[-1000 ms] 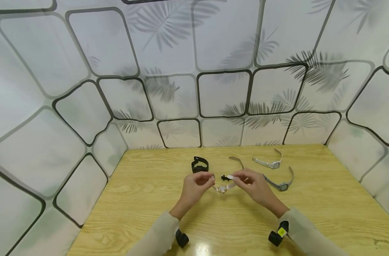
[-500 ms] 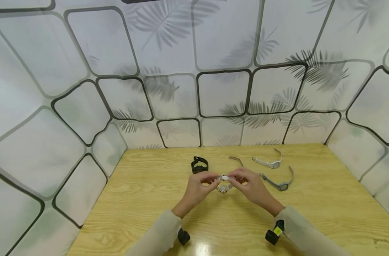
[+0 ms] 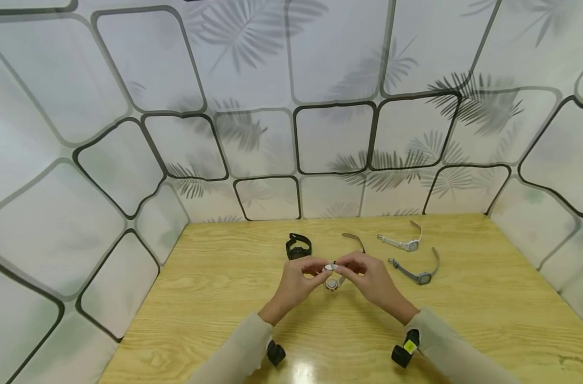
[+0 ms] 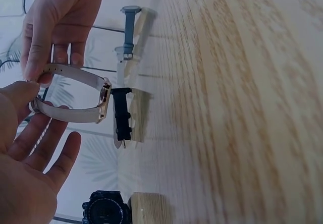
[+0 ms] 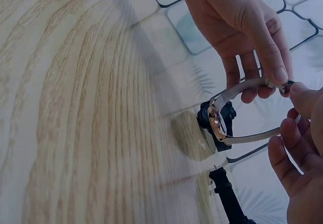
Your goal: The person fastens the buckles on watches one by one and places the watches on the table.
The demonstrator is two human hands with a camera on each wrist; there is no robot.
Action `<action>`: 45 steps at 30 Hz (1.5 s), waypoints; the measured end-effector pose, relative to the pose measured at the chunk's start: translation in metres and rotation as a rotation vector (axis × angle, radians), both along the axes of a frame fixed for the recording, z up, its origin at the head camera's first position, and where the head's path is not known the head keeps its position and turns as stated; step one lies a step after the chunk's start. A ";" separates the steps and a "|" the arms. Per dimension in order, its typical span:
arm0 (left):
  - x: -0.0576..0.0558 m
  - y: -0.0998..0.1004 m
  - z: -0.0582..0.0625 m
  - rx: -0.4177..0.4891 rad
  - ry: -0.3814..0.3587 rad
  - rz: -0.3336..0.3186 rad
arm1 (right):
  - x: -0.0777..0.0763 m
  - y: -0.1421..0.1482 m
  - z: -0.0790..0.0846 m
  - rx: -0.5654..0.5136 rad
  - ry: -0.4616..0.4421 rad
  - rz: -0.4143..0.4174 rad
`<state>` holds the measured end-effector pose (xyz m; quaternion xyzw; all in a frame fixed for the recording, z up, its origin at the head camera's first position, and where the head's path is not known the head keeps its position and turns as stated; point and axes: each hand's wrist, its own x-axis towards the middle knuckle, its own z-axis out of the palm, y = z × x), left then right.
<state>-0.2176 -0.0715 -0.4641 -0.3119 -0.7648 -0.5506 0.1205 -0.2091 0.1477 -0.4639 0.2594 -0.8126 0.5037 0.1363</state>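
A wristwatch (image 3: 331,284) with a pale strap and a rose-gold case hangs between my two hands above the table, its strap bent into a loop. My left hand (image 3: 298,280) pinches the buckle end between thumb and fingers. With thumb and index finger, my right hand (image 3: 372,276) grips the other strap end, which has holes in it. Both strap ends meet at the fingertips, while the watch case (image 4: 104,100) hangs lowest. Thumbs and fingers partly hide the buckle (image 5: 286,87).
A black watch (image 3: 298,248) stands behind my left hand. Behind my right hand lies a dark-strapped watch (image 4: 121,114), mostly hidden in the head view. To the right lie a white watch (image 3: 401,244) and a blue-grey watch (image 3: 418,276). Patterned fabric walls (image 3: 334,138) surround the wooden table (image 3: 215,277).
My hands have come closer together, the right one moving left, and the two strap ends now meet. The watches on the table have stayed put.
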 end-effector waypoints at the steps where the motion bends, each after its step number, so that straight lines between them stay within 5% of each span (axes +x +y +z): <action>1: 0.000 0.000 0.000 -0.008 -0.007 -0.003 | 0.000 0.000 0.000 0.002 0.004 0.002; 11: 0.001 0.000 0.004 -0.045 -0.093 -0.003 | 0.000 -0.001 -0.002 0.015 -0.003 0.002; 20: 0.003 0.000 0.006 -0.027 -0.157 0.020 | -0.001 0.007 -0.007 0.031 -0.113 0.023; 25: 0.014 -0.001 0.018 -0.052 -0.175 -0.001 | 0.001 0.010 -0.006 0.015 -0.182 0.057; 31: 0.025 -0.001 0.034 -0.037 -0.180 -0.008 | 0.002 0.009 -0.005 0.037 -0.160 0.035; 39: 0.005 0.000 -0.001 -0.010 -0.231 -0.026 | 0.004 0.003 -0.005 0.036 -0.158 0.036; 45: 0.007 -0.001 0.004 0.028 -0.257 -0.058 | 0.003 0.006 -0.008 -0.010 -0.179 0.092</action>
